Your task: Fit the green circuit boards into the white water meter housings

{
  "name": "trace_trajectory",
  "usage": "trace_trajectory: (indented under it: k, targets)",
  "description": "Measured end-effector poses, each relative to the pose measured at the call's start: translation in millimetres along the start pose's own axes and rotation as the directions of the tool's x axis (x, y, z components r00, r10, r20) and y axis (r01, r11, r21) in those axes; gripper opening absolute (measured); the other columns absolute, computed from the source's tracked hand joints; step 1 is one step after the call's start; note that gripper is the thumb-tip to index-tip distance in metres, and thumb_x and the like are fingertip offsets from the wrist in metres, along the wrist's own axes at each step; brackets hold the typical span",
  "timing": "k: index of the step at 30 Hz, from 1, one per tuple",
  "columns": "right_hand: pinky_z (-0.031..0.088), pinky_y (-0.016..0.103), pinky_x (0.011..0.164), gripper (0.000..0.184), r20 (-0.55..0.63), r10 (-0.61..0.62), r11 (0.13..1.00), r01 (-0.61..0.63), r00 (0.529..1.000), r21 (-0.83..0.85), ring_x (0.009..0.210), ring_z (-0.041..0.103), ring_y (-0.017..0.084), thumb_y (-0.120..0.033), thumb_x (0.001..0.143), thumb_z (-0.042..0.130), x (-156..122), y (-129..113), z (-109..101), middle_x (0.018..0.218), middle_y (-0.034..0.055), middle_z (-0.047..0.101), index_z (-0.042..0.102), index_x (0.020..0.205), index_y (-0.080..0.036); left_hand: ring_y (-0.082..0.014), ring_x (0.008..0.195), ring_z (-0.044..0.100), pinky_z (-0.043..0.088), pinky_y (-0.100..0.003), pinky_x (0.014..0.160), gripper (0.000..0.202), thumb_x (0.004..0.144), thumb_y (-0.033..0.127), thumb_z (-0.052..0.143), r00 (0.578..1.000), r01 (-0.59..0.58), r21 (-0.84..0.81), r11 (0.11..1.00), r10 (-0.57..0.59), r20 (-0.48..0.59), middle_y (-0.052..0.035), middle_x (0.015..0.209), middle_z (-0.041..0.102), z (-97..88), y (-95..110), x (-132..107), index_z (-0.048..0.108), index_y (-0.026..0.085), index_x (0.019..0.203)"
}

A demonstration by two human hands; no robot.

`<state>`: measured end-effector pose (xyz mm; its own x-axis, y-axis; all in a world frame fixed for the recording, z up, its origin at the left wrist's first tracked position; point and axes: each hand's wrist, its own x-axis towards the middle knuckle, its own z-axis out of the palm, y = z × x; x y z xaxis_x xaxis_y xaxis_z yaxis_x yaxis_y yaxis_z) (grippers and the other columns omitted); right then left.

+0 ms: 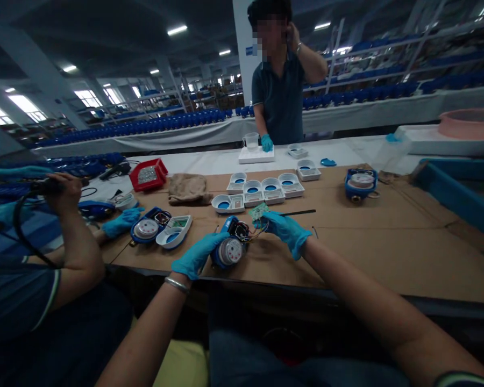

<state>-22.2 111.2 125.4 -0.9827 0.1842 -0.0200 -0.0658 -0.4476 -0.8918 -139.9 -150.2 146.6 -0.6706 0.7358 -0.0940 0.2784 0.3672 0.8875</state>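
Observation:
Gloved in blue, my left hand [201,253] grips the side of an opened blue water meter [229,251] at the table's near edge. The meter's round dial faces up, and coloured wires run from its open housing to a green circuit board [258,212]. My right hand [284,230], also gloved, pinches that board by its edge, just above the table. A thin black strip [300,213] sticks out beyond my right hand; whether I hold it or it lies behind, I cannot tell. Several white covers with blue round windows [270,189] stand beyond my hands.
At left, a co-worker's gloved hand [123,222] is beside another water meter [146,228] and a white cover [175,232]. A red bin [148,175] and brown cloth [189,188] lie behind. Opposite stands a person [280,102]. Another meter [361,184] and a blue tub [460,196] are right.

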Motion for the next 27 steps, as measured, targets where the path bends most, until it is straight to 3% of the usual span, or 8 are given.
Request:
trace_trajectory:
  k: [3,6,9,11,13,18,24,27]
  targets:
    - [0.052,0.032,0.097,0.022,-0.115,0.043,0.988,-0.025,0.992,0.152,0.097,0.069,0.017,-0.034,0.080,0.070,1,19,-13,0.103,0.0039,0.075,0.073,0.097,-0.020,-0.0285,0.120,0.060,0.038,-0.048,0.114,0.043,0.079,0.047,0.060,0.999,0.017,0.103,0.995,-0.021,0.046,-0.0076,0.124,0.069,-8.9,3,15,0.070,0.018,0.110]
    - [0.053,0.031,0.094,0.026,-0.141,0.061,0.974,-0.028,0.988,0.224,0.097,0.070,0.017,-0.036,0.080,0.070,2,33,-20,0.105,0.0045,0.075,0.072,0.100,-0.020,-0.0296,0.115,0.063,0.041,-0.048,0.110,0.034,0.084,0.041,0.057,0.992,0.032,0.304,0.952,0.006,-0.123,-0.0107,0.117,0.072,-3.8,18,25,0.071,0.018,0.104]
    - [0.052,0.031,0.093,0.034,-0.104,0.010,0.975,0.013,0.995,0.220,0.096,0.070,0.017,-0.044,0.079,0.071,3,42,-25,0.105,0.0043,0.075,0.072,0.104,-0.021,-0.0289,0.125,0.057,0.037,-0.047,0.113,0.037,0.090,0.031,0.051,0.898,-0.053,0.562,0.825,0.286,-0.335,-0.0128,0.130,0.064,23.7,39,26,0.064,0.018,0.122]
    - [0.052,0.032,0.092,0.037,-0.085,-0.045,0.980,0.060,0.995,0.189,0.096,0.070,0.017,-0.049,0.079,0.071,3,45,-27,0.104,0.0037,0.075,0.071,0.104,-0.022,-0.0285,0.133,0.050,0.033,-0.047,0.116,0.043,0.091,0.029,0.050,0.829,-0.181,0.663,0.726,0.475,-0.295,-0.0132,0.142,0.055,51.3,53,27,0.056,0.019,0.133]
    - [0.052,0.033,0.091,0.038,-0.060,-0.097,0.985,0.105,0.993,0.135,0.094,0.069,0.018,-0.051,0.080,0.070,2,46,-27,0.102,0.0036,0.074,0.071,0.104,-0.021,-0.0303,0.132,0.050,0.034,-0.049,0.115,0.044,0.090,0.032,0.056,0.816,-0.241,0.688,0.685,0.527,-0.238,-0.0151,0.141,0.055,78.5,63,30,0.056,0.018,0.132]
    - [0.053,0.033,0.086,0.038,-0.025,-0.190,0.981,0.191,0.981,0.031,0.089,0.067,0.017,-0.053,0.083,0.066,-1,43,-26,0.099,0.0026,0.073,0.070,0.102,-0.020,-0.0279,0.109,0.062,0.048,-0.045,0.098,0.032,0.085,0.035,0.065,0.890,-0.237,0.466,0.853,0.383,-0.248,-0.0120,0.115,0.068,112.5,72,52,0.064,0.019,0.113]
    - [0.050,0.029,0.081,0.039,0.028,-0.291,0.931,0.290,0.956,-0.220,0.080,0.064,0.015,-0.053,0.090,0.056,-5,27,-26,0.083,0.0020,0.070,0.069,0.086,-0.017,-0.0210,0.098,0.064,0.050,-0.037,0.090,0.025,0.084,0.030,0.064,0.905,-0.241,0.159,0.957,0.281,-0.320,-0.0056,0.108,0.070,109.6,62,64,0.065,0.020,0.107]
    - [0.052,0.031,0.076,0.041,-0.048,-0.283,0.932,0.263,0.958,-0.249,0.077,0.065,0.016,-0.056,0.089,0.056,-3,24,-25,0.082,0.0039,0.070,0.069,0.086,-0.017,-0.0205,0.092,0.065,0.050,-0.036,0.089,0.018,0.086,0.030,0.062,0.905,-0.212,0.084,0.974,0.228,-0.358,-0.0045,0.099,0.072,103.1,59,61,0.067,0.019,0.099]
